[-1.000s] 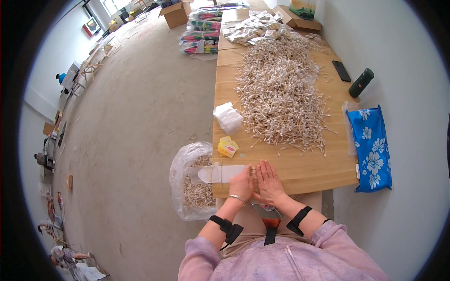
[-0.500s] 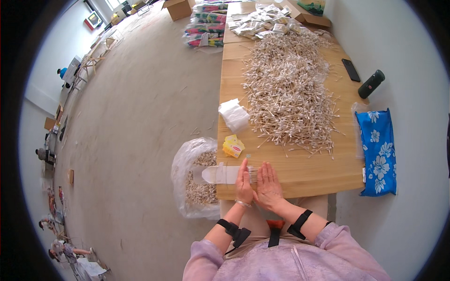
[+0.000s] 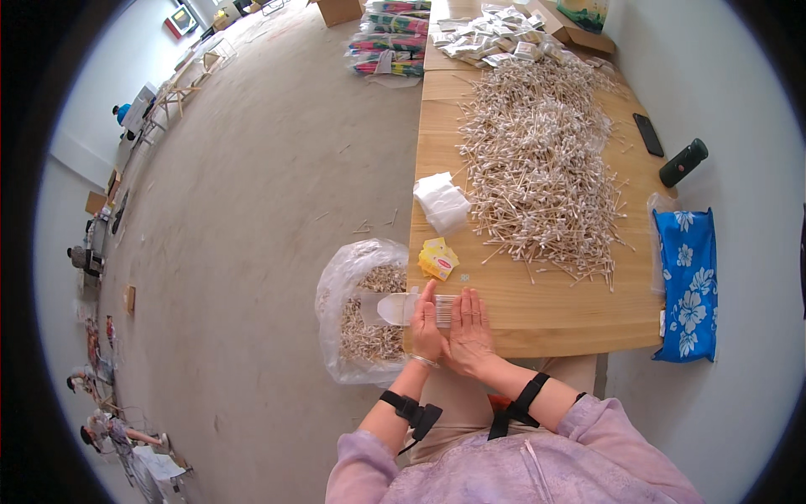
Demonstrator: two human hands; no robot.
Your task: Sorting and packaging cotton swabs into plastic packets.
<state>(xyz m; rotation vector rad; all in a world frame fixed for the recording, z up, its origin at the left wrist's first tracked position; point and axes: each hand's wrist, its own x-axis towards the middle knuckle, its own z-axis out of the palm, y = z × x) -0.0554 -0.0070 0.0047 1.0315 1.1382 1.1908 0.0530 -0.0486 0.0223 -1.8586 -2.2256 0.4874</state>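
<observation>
My left hand (image 3: 427, 330) stands on its edge at the table's near left corner, fingers stretched out. Beside it my right hand (image 3: 470, 334) lies low with its fingers straight; the heels of both hands meet. A row of cotton swabs (image 3: 446, 311) lies side by side between the hands. To the left of my left hand, a clear plastic strip with a rounded end (image 3: 393, 309) juts past the table edge; my hand covers part of it. Just beyond my hands are yellow cards (image 3: 438, 259) and a small pale greenish piece (image 3: 464, 276).
A large heap of loose cotton swabs (image 3: 541, 168) covers the middle of the table, with white packets (image 3: 491, 35) behind it. White plastic bags (image 3: 442, 203), a phone (image 3: 647, 134), a dark green bottle (image 3: 683, 162) and a blue flowered pouch (image 3: 688, 286) surround it. A plastic sack of swabs (image 3: 336, 336) stands left of the table.
Both hands have moved left along the table, toward its edge, and more of the swab row shows between them. Less of the plastic strip shows. The whole view has shifted slightly.
</observation>
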